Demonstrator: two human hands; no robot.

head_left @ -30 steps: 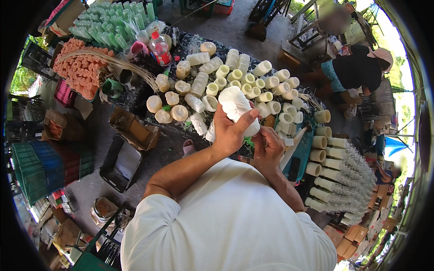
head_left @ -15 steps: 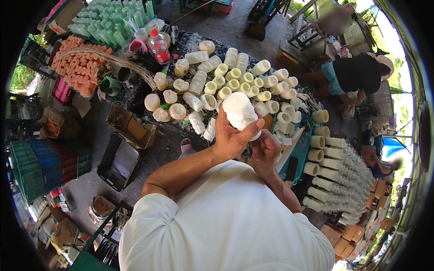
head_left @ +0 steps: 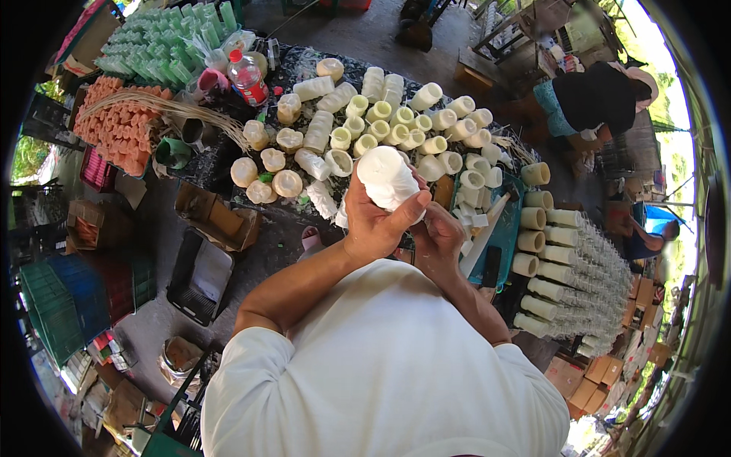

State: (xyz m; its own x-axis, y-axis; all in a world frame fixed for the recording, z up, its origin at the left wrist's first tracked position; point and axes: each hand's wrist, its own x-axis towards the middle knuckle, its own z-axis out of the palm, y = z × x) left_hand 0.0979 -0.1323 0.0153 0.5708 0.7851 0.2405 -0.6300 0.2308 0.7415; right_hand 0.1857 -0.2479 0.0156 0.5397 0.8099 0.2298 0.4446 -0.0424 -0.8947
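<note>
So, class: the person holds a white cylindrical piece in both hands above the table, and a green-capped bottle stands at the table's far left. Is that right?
Not quite: the bottle has a red cap, not green, as the head view shows. The left hand and right hand do hold the white cylindrical piece above the table.

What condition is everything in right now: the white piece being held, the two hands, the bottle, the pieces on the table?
White moulded piece: lifted off the table, held.
Left hand: gripping the piece.
Right hand: closed, against the piece's lower end.
Red-capped bottle: capped, tilted.
Cream pieces on the table: lying loose, crowded.
</note>
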